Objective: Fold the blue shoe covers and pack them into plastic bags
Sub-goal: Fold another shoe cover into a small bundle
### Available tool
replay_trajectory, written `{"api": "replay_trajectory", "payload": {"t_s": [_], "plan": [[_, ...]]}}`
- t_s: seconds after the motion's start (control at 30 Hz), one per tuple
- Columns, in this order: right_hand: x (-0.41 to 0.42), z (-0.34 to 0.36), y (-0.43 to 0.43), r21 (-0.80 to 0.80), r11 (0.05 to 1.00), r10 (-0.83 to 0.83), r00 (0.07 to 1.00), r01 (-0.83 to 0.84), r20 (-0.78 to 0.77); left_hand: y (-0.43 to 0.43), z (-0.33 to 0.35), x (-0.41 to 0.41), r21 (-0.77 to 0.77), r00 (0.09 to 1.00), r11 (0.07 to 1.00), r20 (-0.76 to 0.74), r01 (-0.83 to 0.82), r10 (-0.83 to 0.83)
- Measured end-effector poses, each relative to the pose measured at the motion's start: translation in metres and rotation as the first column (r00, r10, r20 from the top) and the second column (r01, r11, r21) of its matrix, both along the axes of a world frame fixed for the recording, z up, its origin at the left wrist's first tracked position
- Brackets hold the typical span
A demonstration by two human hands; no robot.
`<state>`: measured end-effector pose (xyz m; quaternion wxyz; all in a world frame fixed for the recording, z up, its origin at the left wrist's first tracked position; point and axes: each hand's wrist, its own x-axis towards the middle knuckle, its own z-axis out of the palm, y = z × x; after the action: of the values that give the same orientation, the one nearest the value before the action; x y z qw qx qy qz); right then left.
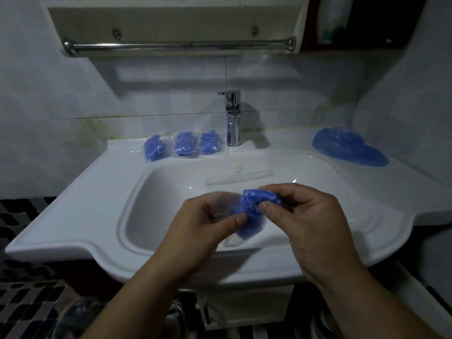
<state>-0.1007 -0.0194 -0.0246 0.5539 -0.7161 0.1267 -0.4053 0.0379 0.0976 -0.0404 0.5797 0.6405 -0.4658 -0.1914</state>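
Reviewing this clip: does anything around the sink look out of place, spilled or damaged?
Nothing is spilled or visibly damaged. The one oddity is the setting: three packed bags sit on the sink rim left of the faucet, loose shoe covers at its right corner. Yellowish staining marks the wall tiles.

Left arm: bare forearm coming up from the lower left, angled toward the middle.
Left hand (208,216): palm turned inward, fingers curled, thumb stretched to the right with its tip pressed on the blue shoe cover (254,209).
Right arm: bare forearm coming up from the lower right corner.
Right hand (308,216): back toward the camera, fingers bent, thumb and forefinger pinching the upper bunch of the shoe cover.
Spacing: thumb tips close together, hands apart.
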Motion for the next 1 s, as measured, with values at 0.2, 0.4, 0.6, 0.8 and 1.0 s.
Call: {"api": "replay_trajectory", "payload": {"t_s": [0.2,0.4,0.6,0.8,1.0], "plan": [[-0.007,0.004,-0.008,-0.245,0.942,-0.215,0.973,0.228,0.080,0.001,0.002,0.002,-0.027,0.923,0.954,0.244,-0.299,0.297],[-0.012,0.005,-0.010,-0.497,0.819,-0.270,0.957,0.286,0.107,0.002,-0.002,0.004,-0.023,0.875,0.932,0.336,-0.362,0.348],[-0.009,-0.003,-0.016,-0.727,0.666,-0.279,0.960,0.166,-0.036,0.003,0.001,0.004,0.017,0.865,0.933,0.381,-0.359,0.326],[-0.005,-0.006,-0.006,-0.766,0.617,-0.347,0.936,0.180,-0.060,0.006,0.002,-0.004,0.087,0.850,0.963,0.495,-0.254,0.179],[-0.001,-0.006,-0.001,-0.804,0.576,-0.339,0.938,0.145,-0.073,0.003,0.004,-0.012,0.124,0.835,0.979,0.547,-0.159,0.067]]}}
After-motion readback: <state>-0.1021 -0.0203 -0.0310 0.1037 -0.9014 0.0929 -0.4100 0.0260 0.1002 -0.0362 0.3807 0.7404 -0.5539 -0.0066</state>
